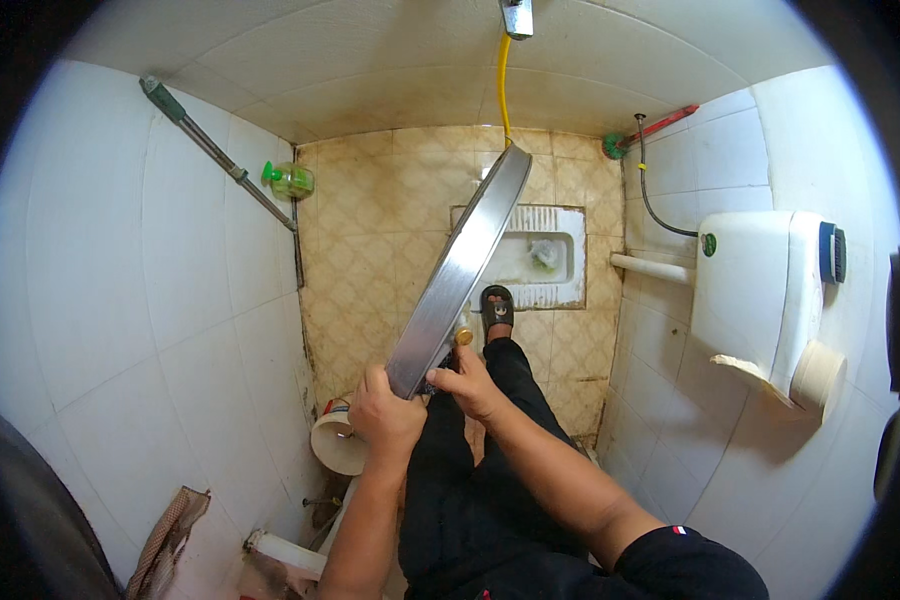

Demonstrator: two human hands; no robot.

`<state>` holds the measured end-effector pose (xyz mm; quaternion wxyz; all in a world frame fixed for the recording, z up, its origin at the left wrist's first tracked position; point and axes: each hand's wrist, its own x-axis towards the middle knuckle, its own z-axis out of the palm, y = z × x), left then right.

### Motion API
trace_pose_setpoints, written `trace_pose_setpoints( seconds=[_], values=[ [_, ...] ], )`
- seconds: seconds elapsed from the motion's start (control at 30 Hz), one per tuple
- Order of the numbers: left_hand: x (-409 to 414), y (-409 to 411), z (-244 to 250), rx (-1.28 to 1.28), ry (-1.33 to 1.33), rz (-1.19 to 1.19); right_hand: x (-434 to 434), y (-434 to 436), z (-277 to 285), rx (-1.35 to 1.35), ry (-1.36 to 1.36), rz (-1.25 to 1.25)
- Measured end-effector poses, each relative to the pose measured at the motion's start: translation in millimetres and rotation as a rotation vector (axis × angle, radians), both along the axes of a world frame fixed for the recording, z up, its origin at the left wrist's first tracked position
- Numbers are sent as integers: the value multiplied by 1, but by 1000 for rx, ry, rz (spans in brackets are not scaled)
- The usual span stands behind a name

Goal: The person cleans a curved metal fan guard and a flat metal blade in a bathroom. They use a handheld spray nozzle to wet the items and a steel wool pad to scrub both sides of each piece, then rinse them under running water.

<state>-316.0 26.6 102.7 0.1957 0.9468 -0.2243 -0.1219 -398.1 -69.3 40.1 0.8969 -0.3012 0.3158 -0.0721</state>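
Note:
A wide, shallow stainless steel vessel or lid [461,266] is tilted up on edge, its shiny side band facing me. My left hand [390,411] grips its near end from the left. My right hand [471,384] holds the same end from the right, thumb extended along the rim. Just beyond my right hand, a brass-coloured knob [463,335] sticks out beside the metal. Most of the piece's broad faces are hidden. Its far end covers the lower part of a yellow hose [503,82].
A white squat toilet [574,259] is set in the tiled floor [352,262], with a whitish clump in its bowl. A foot in a black slipper [497,306] stands beside it. Right are a cistern [742,292] and red-handled brush [664,126]; left, a pole [214,150], soap bottle [291,180] and bucket [336,444].

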Motion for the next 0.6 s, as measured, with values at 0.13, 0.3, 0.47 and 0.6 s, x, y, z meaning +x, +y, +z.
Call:
trace_pose_setpoints(
  seconds=[0.13,0.3,0.47,0.6],
  values=[
    [4,3,3,49,53,-72,12,5,11,-19,-4,-233],
    [13,12,0,-19,164,-152,18,5,23,-198,102,-430],
    [19,1,16,-163,286,-226,-31,-26,17,-294,226,-647],
    [27,-12,20,-178,329,-272,-88,-55,67,-477,432,-405]
  ],
)
